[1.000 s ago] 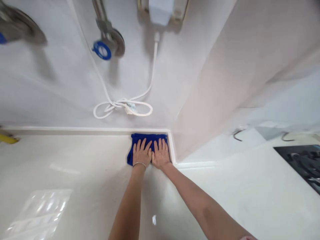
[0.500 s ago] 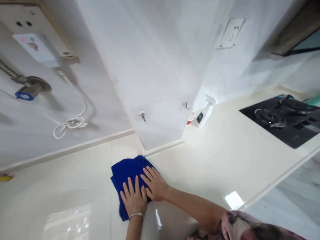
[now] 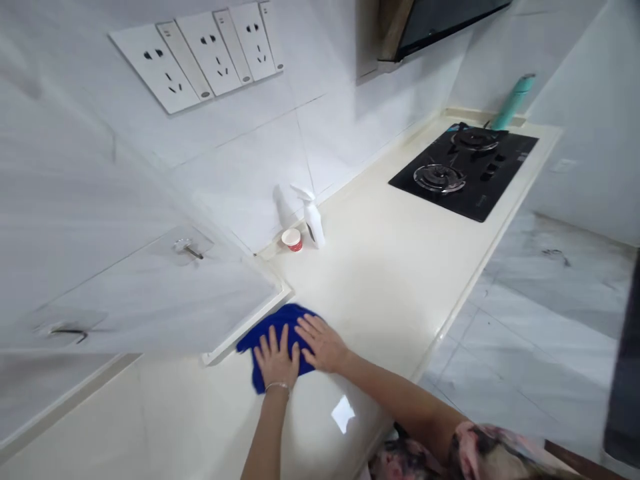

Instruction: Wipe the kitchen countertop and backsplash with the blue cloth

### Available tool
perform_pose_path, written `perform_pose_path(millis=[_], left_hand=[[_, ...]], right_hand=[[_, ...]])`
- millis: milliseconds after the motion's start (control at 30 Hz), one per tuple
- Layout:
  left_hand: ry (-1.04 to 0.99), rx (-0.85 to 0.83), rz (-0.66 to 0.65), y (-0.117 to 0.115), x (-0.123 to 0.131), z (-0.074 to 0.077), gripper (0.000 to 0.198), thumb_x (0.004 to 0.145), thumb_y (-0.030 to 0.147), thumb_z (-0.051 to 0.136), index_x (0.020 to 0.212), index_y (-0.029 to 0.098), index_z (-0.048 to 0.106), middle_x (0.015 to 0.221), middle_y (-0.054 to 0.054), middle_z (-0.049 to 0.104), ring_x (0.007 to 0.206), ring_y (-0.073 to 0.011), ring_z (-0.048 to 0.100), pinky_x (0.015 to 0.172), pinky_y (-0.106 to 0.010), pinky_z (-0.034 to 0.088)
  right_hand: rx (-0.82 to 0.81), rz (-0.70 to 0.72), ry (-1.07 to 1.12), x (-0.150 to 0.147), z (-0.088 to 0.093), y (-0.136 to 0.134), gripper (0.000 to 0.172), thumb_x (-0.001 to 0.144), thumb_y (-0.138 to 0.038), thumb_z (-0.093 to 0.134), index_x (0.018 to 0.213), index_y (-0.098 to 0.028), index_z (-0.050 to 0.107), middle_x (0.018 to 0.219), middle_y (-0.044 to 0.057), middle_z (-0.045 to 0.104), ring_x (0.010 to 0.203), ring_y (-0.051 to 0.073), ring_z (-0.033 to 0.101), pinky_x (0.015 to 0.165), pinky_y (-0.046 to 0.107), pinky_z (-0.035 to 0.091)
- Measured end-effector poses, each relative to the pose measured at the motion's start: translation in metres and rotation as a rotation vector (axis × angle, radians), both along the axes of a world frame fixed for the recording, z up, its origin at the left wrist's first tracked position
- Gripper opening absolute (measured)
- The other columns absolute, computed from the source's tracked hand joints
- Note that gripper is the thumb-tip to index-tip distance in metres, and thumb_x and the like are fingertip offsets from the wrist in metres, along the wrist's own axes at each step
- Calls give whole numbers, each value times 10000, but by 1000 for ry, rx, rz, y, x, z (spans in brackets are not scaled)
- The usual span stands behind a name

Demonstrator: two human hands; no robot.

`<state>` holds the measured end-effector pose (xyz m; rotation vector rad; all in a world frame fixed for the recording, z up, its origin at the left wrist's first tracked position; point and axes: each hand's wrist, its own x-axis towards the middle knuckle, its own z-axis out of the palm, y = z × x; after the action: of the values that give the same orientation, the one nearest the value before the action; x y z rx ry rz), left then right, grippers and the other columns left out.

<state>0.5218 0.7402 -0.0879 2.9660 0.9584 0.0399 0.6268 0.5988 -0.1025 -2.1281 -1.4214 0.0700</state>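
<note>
A dark blue cloth (image 3: 286,316) lies flat on the cream countertop (image 3: 370,267), its far edge against the foot of the jutting wall corner. Pressed flat on its near part is my left hand (image 3: 277,363), fingers spread, a bracelet at the wrist. Just to the right, my right hand (image 3: 324,343) rests palm down on the cloth's right end with fingers stretched out. Both hands cover part of the cloth, and neither grasps it.
Beyond the corner stand a white spray bottle (image 3: 313,223) and a small red-and-white cup (image 3: 293,240). Farther right are a black gas hob (image 3: 465,173) and a teal cylinder (image 3: 514,101). Hooks (image 3: 189,249) stick out from the wall. The counter's front edge (image 3: 463,283) runs along the right.
The cloth and both hands have slid right along the counter to the wall corner. My view has turned right, bringing more of the hob and floor into sight.
</note>
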Motion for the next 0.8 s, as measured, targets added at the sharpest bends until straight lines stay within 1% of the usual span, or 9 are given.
perform_pose_path(millis=[67,133,300,400,467,567,633,700,800], left_hand=[[8,-27,-65,-20,36,6,589,979,405,493,1558,303,457,1681,-111,362,1498,-406,382,1244,-627,279],[-9,-66,-110,-41,69,9,609,960,419,524,1559,333,454,1689,-91,351,1507,-402,368,1252,-635,264],[-69,-231,-277,-102,140,6,644,947,508,531,1568,371,432,1731,-64,251,1592,-399,186,1295,-648,152],[-97,-331,-435,-148,176,3,661,963,542,487,1593,373,376,1751,-65,173,1614,-393,77,1294,-670,127],[-99,-400,-534,-180,193,2,665,975,544,458,1604,351,356,1755,-84,141,1615,-395,28,1289,-688,112],[-95,-483,-633,-223,206,2,667,991,541,423,1609,300,353,1753,-124,118,1612,-401,-18,1286,-699,99],[-94,-511,-655,-241,206,2,671,999,550,403,1612,282,350,1752,-138,108,1611,-401,-29,1290,-692,109],[-85,-512,-676,-247,201,0,662,1009,550,381,1613,281,346,1752,-128,111,1613,-393,-20,1296,-676,127],[-88,-468,-688,-234,188,-4,598,1045,460,297,1616,284,336,1753,-73,156,1622,-347,26,1315,-625,145]], right_hand=[[1,-87,-29,23,-6,-24,640,984,-365,476,1573,-128,395,1676,117,362,1590,277,234,1295,514,305],[2,-169,-70,44,-11,-48,634,976,-319,469,1577,-134,389,1677,116,361,1589,272,239,1285,511,318],[-57,-369,-188,88,-21,-120,622,998,-317,420,1592,-143,362,1672,112,372,1586,281,244,1265,508,334],[-127,-472,-242,107,-26,-178,655,1010,-350,405,1622,-149,288,1693,115,327,1599,295,204,1263,519,332],[-174,-529,-272,116,-29,-219,683,1007,-370,400,1634,-148,247,1709,121,286,1605,311,180,1260,536,333],[-231,-576,-315,123,-33,-271,710,998,-384,387,1640,-133,216,1721,140,238,1609,341,155,1254,565,336],[-255,-577,-337,124,-35,-290,724,990,-378,377,1646,-137,190,1726,150,217,1610,358,149,1243,591,341],[-270,-612,-358,124,-36,-291,732,977,-360,371,1648,-139,180,1726,169,203,1607,385,142,1223,630,340],[-289,-689,-382,121,-35,-261,731,952,-325,371,1626,-78,231,1702,233,229,1598,424,133,1207,670,316]])
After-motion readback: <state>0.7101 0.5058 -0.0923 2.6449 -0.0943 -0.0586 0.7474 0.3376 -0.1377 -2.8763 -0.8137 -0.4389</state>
